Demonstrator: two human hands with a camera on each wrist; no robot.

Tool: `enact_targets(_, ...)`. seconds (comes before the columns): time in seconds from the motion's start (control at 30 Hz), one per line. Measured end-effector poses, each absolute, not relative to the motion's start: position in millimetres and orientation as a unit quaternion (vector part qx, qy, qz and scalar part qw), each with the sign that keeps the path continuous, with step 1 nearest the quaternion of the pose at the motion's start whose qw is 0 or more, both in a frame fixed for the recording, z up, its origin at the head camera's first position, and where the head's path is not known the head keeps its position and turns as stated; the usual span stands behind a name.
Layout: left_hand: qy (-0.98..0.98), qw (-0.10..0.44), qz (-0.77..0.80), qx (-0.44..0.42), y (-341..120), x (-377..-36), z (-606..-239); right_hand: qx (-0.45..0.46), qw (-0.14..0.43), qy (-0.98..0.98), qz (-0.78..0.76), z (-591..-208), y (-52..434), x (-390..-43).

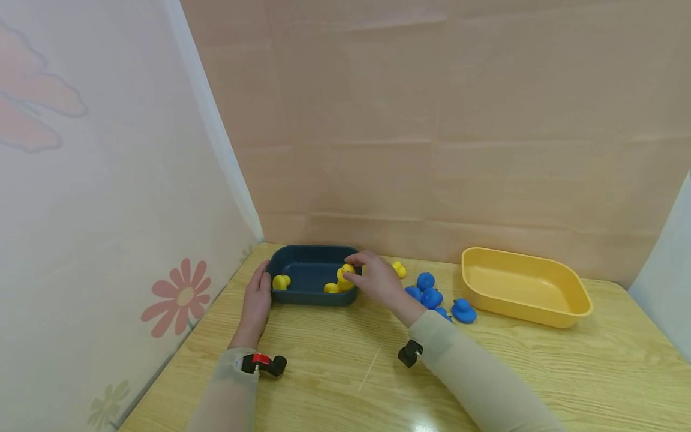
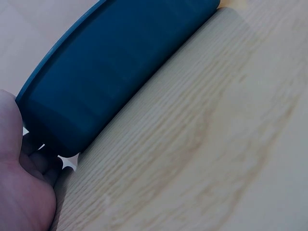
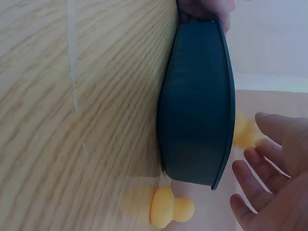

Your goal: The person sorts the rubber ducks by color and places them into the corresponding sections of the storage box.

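My left hand grips the left end of a dark blue plastic basin, the thumb at its rim and the fingers round the outer wall in the left wrist view. Over the basin's right end, my right hand pinches a yellow rubber duck between thumb and forefinger; its other fingers spread outside the wall in the right wrist view. Inside the basin, another yellow duck lies beside the pinched one, and a third yellow duck sits near the left end.
A yellow duck lies on the wooden table behind my right wrist. Several blue ducks cluster right of my forearm. Farther right stands a yellow basin. A flowered wall borders the left, a beige backdrop the back.
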State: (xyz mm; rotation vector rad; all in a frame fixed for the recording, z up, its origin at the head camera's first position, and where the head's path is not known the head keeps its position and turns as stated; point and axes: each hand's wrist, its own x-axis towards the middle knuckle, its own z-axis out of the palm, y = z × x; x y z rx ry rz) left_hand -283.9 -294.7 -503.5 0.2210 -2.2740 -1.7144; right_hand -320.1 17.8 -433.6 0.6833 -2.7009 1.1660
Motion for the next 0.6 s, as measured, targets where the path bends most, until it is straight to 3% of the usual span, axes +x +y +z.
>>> enact_targets(0.6, -0.789, 0.143, -0.593, 0.071, -297, -286, -505, 0.209, 0.068, -0.904, 0.368, -427, 46, -330)
